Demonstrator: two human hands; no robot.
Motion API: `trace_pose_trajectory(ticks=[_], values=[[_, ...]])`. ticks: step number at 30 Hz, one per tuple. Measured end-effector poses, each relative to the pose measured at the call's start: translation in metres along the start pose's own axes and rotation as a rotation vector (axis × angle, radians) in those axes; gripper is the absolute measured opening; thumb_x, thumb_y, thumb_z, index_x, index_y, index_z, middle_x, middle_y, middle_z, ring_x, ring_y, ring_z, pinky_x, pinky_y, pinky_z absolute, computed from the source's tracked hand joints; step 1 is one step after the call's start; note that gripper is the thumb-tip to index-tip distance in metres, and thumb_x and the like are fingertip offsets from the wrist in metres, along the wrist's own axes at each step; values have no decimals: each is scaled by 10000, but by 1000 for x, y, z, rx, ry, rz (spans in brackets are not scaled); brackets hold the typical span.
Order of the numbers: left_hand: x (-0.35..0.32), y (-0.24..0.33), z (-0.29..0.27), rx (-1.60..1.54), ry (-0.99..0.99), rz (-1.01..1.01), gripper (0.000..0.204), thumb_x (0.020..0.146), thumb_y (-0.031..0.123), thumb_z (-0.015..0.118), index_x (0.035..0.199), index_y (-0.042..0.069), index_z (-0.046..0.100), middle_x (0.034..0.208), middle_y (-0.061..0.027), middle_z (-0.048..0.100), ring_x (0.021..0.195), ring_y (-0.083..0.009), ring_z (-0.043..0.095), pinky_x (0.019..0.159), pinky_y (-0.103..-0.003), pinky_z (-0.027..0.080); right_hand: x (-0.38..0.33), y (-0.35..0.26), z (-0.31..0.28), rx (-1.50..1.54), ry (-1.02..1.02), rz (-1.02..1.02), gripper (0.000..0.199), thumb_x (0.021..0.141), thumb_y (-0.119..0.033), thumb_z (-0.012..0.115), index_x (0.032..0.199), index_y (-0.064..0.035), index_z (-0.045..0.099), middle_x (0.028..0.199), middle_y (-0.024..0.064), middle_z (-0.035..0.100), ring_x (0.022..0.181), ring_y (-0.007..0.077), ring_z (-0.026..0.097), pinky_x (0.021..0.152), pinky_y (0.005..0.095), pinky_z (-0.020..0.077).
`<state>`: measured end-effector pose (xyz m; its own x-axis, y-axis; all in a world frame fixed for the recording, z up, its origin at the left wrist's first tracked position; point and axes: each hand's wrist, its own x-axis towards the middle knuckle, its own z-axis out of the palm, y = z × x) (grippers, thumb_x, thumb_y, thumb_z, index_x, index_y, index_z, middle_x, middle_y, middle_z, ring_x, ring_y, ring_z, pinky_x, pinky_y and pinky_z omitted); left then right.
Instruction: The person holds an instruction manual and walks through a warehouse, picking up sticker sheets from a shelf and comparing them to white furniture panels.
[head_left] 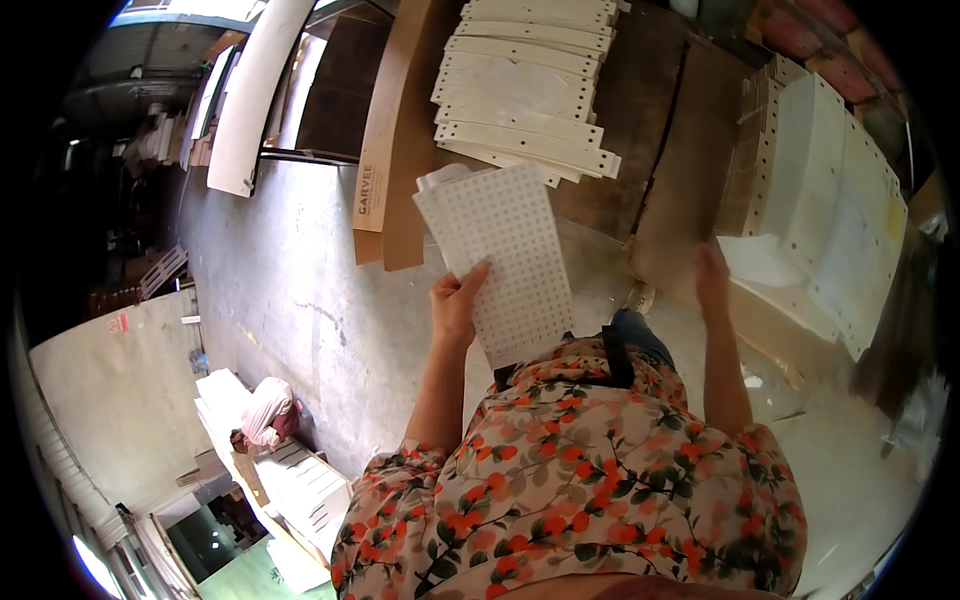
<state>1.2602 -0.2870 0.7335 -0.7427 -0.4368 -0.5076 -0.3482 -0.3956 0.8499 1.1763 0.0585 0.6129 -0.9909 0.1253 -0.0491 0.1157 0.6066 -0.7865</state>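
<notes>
My left hand is closed on the edge of a stack of white sheets, its thumb on top. Rows of small round marks like stickers cover the top sheet, which hangs in front of my waist. My right hand is raised at the right, smeared by motion, so its fingers do not show plainly. Close to it, a loose white paper bends at the near corner of a stack of white panels with holes along their edges. Whether the right hand touches that paper I cannot tell.
Ahead, long white drilled boards lie overlapped on a brown surface. A tall cardboard carton stands left of them. Far left, a person bends beside a bench with white panels. Grey concrete floor lies between.
</notes>
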Motion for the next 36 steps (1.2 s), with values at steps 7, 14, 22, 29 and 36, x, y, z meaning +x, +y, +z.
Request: trace_pose_trajectory(ticks=[7, 14, 22, 29, 36], values=[[20, 26, -35, -2, -197, 54, 127, 693, 105, 625, 764, 1, 606, 707, -46, 595, 602, -84, 540, 524, -215, 432, -25, -187, 77, 755, -725, 58, 288, 790, -146, 493, 1038, -2, 466, 892, 53, 546, 766, 102, 502, 697, 229, 397], [53, 3, -80, 62, -330, 172, 174, 720, 165, 610, 794, 8, 614, 698, -20, 588, 588, -55, 499, 539, -191, 409, -41, -198, 116, 578, -686, -79, 274, 755, -77, 533, 1017, -12, 484, 893, 37, 557, 794, 106, 506, 712, 249, 403], [81, -5, -71, -102, -239, 236, 248, 767, 211, 552, 859, -16, 596, 727, -27, 580, 633, -63, 493, 584, -199, 400, -19, -178, 102, 806, -569, 20, 200, 783, -91, 494, 975, -34, 508, 890, 37, 560, 807, 115, 515, 704, 252, 409], [82, -25, -69, -17, -278, 225, 313, 767, 254, 540, 896, -28, 579, 782, -54, 583, 692, -91, 514, 627, -216, 408, -35, -215, 104, 547, -614, -312, 199, 778, -63, 506, 967, -1, 520, 892, 34, 557, 802, 80, 498, 687, 214, 406], [72, -28, -75, -118, -343, 414, 472, 660, 147, 648, 1056, -39, 471, 950, -85, 546, 850, -130, 504, 762, -254, 393, -52, -234, 101, 165, -510, -518, 226, 746, -50, 536, 962, 13, 517, 854, 99, 570, 714, 129, 547, 641, 227, 432]])
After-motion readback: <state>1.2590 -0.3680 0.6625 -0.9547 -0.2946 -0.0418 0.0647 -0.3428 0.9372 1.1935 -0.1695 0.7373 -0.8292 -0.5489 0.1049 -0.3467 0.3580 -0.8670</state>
